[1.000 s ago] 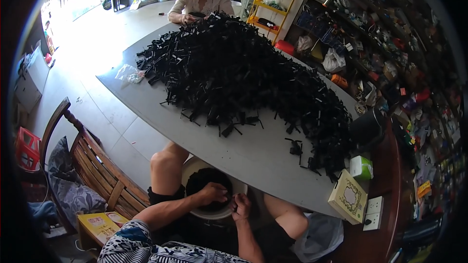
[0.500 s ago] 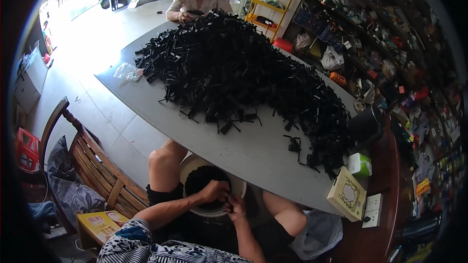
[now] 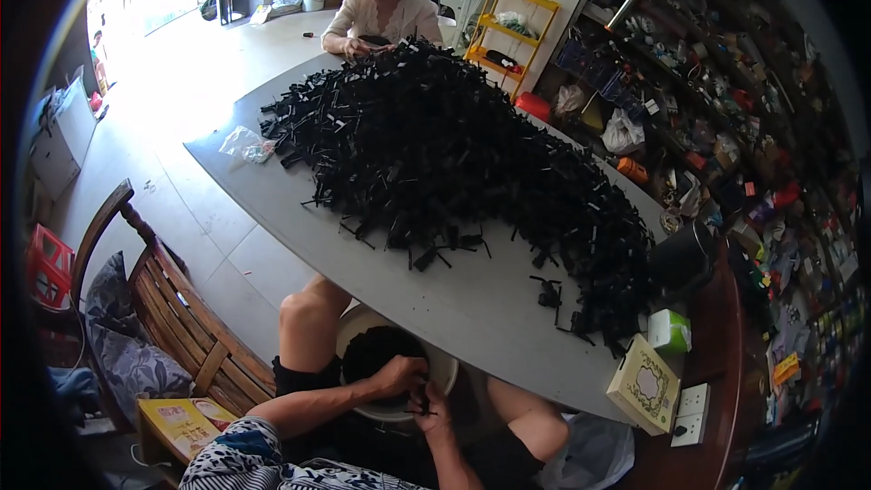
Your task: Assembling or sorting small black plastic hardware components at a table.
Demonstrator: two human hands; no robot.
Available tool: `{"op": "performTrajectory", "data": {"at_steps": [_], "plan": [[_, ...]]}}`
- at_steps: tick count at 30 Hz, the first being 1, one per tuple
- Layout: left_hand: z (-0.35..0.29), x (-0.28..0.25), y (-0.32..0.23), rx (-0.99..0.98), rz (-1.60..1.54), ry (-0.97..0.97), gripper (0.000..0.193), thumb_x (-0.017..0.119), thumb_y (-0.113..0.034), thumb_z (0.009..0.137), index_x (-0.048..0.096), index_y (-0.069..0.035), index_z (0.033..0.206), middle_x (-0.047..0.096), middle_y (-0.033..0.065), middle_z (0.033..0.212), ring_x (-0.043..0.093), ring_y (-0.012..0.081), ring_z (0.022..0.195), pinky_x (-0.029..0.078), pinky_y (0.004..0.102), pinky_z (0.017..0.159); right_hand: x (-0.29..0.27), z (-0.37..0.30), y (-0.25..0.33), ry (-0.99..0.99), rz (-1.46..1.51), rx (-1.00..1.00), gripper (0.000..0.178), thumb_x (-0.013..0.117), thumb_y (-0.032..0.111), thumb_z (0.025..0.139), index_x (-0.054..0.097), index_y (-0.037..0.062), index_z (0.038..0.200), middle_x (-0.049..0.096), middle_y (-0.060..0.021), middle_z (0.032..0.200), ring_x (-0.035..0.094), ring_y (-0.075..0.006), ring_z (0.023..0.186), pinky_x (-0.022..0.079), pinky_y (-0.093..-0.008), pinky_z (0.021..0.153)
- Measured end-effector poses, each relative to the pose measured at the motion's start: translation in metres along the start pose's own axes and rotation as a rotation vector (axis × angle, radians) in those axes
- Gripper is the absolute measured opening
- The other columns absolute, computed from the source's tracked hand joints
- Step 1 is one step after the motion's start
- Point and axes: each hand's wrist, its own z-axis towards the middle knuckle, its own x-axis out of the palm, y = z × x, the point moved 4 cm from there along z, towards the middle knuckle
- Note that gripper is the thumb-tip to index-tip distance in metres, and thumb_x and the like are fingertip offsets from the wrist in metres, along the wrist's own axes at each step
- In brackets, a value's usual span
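Over a pale bucket (image 3: 447, 367) between my knees, my left hand (image 3: 400, 376) and my right hand (image 3: 434, 410) meet with curled fingers. A small black piece (image 3: 421, 406) shows at the fingers of my right hand, with a thin stem sticking out. My left fingertips pinch at the same spot; what they grip is mostly hidden behind them. Dark contents (image 3: 376, 351) fill part of the bucket. On the grey table (image 3: 399, 286) ahead lies a large heap of black plastic parts (image 3: 426, 141), several with thin stems.
Across the table sits a person (image 3: 386, 14) with hands at the heap's far edge. A patterned box (image 3: 644, 386), a tissue pack (image 3: 670, 331), and a black bucket (image 3: 682, 256) stand at right. A wooden chair (image 3: 186, 308) is to my left, crowded shelves (image 3: 744, 109) to the right.
The view has tilted slightly, so the table and heap sit lower in the picture. My right hand has turned a little, and the black piece shows more plainly. The person opposite has lowered their head.
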Motion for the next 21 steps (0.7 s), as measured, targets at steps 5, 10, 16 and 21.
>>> {"op": "performTrajectory", "data": {"at_steps": [5, 10, 16, 21], "plan": [[0.004, -0.002, -0.004, 0.066, 0.039, -0.014, 0.018, 0.058, 0.001, 0.067, 0.054, 0.002, 0.084, 0.058, 0.0133, 0.073, 0.058, 0.0195, 0.066, 0.046, 0.029, 0.057, 0.008, 0.003, 0.001, -0.019, -0.004, -0.031, 0.02, 0.062, 0.026, 0.074, 0.049, 0.0131, 0.081, 0.045, 0.0016, 0.067, 0.039, -0.0096, 0.053, 0.029, -0.0219, 0.044], [-0.002, -0.001, -0.019, 0.098, -0.023, -0.021, 0.015, 0.057, 0.0, 0.066, 0.053, 0.001, 0.081, 0.057, 0.0139, 0.071, 0.059, 0.0223, 0.068, 0.046, 0.0301, 0.057, -0.001, 0.006, 0.002, -0.093, -0.003, -0.047, 0.026, 0.064, 0.025, 0.07, 0.05, 0.0129, 0.088, 0.047, 0.0028, 0.069, 0.041, -0.01, 0.054, 0.031, -0.0211, 0.043], [-0.014, 0.019, -0.007, 0.269, 0.424, -0.029, 0.017, 0.056, -0.008, 0.069, 0.049, 0.0, 0.082, 0.053, 0.0146, 0.074, 0.056, 0.0309, 0.069, 0.046, 0.0355, 0.056, -0.015, -0.003, -0.004, -0.305, -0.298, -0.128, 0.015, 0.054, 0.027, 0.077, 0.05, 0.0129, 0.081, 0.045, 0.0021, 0.061, 0.04, -0.0105, 0.047, 0.029, -0.0231, 0.039], [-0.016, 0.024, 0.005, 0.309, 0.37, -0.059, 0.018, 0.06, -0.014, 0.064, 0.054, -0.004, 0.077, 0.053, 0.0138, 0.075, 0.055, 0.0311, 0.068, 0.045, 0.0364, 0.057, 0.005, -0.015, -0.002, -0.491, -0.352, -0.134, 0.016, 0.049, 0.029, 0.081, 0.048, 0.0141, 0.077, 0.04, 0.002, 0.055, 0.037, -0.0098, 0.041, 0.029, -0.0241, 0.034]]}}
